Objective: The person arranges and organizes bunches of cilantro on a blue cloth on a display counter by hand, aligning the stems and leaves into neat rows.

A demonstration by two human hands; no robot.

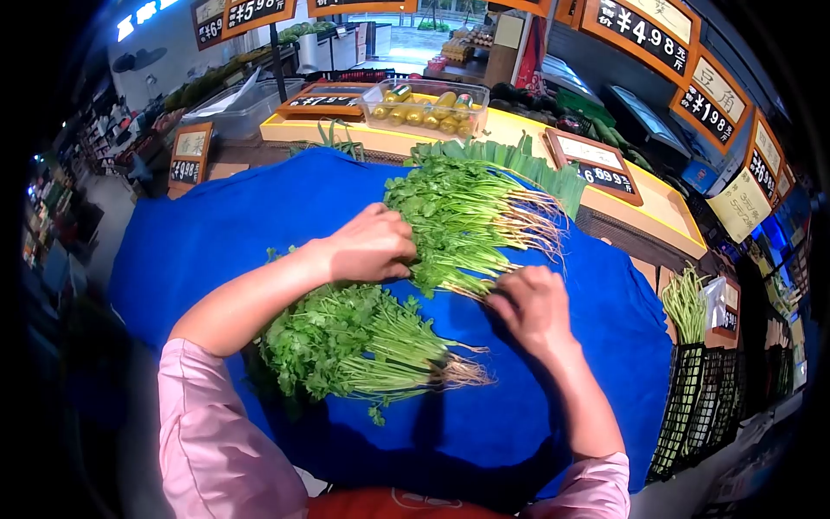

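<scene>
The upper herb pile (471,203), its stems running roughly nine-to-three o'clock, lies at eleven from the right hand (532,304), two from the left hand (373,244), each curled grip's hold unclear.

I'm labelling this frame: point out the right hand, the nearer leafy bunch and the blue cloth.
Right hand (537,306), head view: back of hand.
Nearer leafy bunch (372,343), head view: where leaves meet stems.
Blue cloth (216,225), head view: bare left area.

The blue cloth (259,203) is brightly lit, its near side shadowed, the dim edges fisheye-bent.
</scene>
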